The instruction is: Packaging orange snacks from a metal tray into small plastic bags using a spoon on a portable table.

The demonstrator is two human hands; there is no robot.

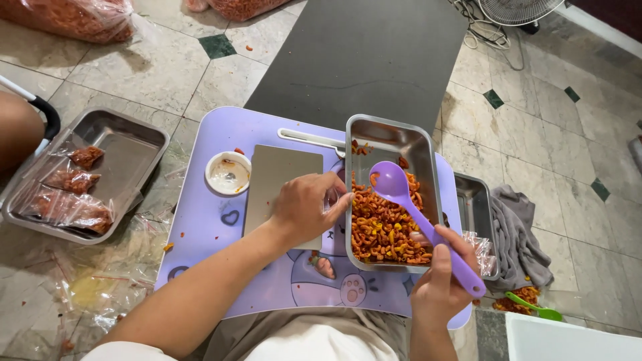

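A: What's the right hand (443, 277) doing?
B: Fist wrapped around a purple spoon (414, 210), its bowl up over the pan (391, 137) of orange snacks (382, 230) ahead of it.
A: And the left hand (306, 204)?
B: Fingers curled on the pan's near-left rim, resting on the lilac tabletop (200, 214); a small cup (228, 172) sits just left of it.
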